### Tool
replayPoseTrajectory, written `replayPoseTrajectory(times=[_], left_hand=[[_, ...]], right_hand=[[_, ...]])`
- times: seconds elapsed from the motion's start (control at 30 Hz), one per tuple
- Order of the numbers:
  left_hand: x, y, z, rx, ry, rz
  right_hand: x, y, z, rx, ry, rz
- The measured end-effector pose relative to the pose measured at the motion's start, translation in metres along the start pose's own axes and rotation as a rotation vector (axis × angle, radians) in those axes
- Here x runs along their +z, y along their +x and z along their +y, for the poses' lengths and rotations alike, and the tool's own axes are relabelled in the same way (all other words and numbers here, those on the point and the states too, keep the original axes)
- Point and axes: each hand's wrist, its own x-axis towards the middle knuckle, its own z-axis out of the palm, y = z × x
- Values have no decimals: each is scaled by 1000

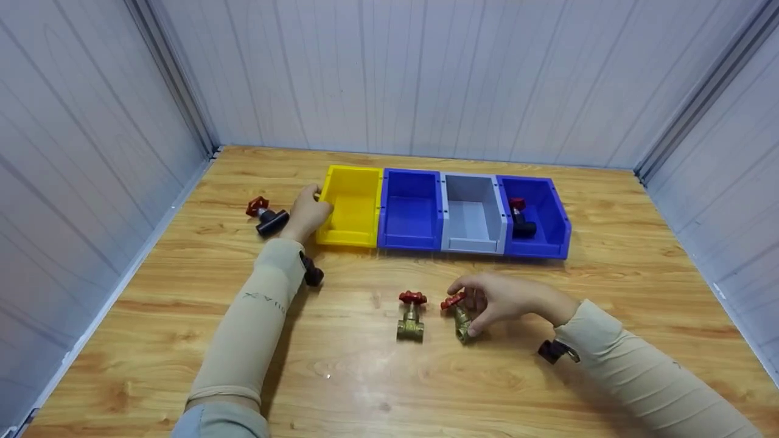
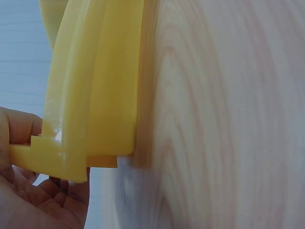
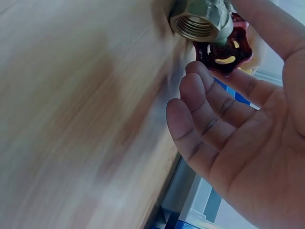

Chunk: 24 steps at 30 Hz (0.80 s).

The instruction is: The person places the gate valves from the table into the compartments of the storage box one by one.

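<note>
My left hand [image 1: 309, 213] grips the left side wall of the yellow bin [image 1: 348, 237], its thumb over the rim; the left wrist view shows the fingers curled round the yellow edge [image 2: 66, 157]. My right hand [image 1: 502, 298] pinches a brass gate valve [image 1: 462, 325] at the table, thumb on the body and index finger at the red handwheel [image 3: 224, 55]. The threaded opening [image 3: 195, 26] faces the right wrist camera, and the other fingers are loosely bent. Left of it, a second brass valve [image 1: 411, 328] with a red handwheel lies on the table.
Joined to the yellow bin in a row are a blue bin [image 1: 411, 240], a grey bin [image 1: 473, 243] and another blue bin [image 1: 551, 243]. That last one holds a black valve [image 1: 522, 228] with a red handwheel. A similar black valve [image 1: 272, 223] lies left of my left hand. Pale walls [image 1: 395, 79] enclose the wooden table.
</note>
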Motion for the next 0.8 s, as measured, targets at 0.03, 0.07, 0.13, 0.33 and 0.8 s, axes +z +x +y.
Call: replayPoseTrajectory(times=[0.03, 0.07, 0.13, 0.33, 0.8], left_hand=[[0, 0, 0, 1, -1, -1], [0, 0, -1, 2, -2, 0], [1, -1, 0, 3, -6, -1], [0, -2, 1, 12, -11, -1], [-1, -2, 1, 11, -14, -7]], right_hand=[[1, 0, 0, 3, 7, -2], [1, 0, 0, 2, 12, -3], [2, 1, 0, 1, 22, -5], [2, 1, -1, 6, 56, -9], [5, 3, -3, 27, 51, -54]])
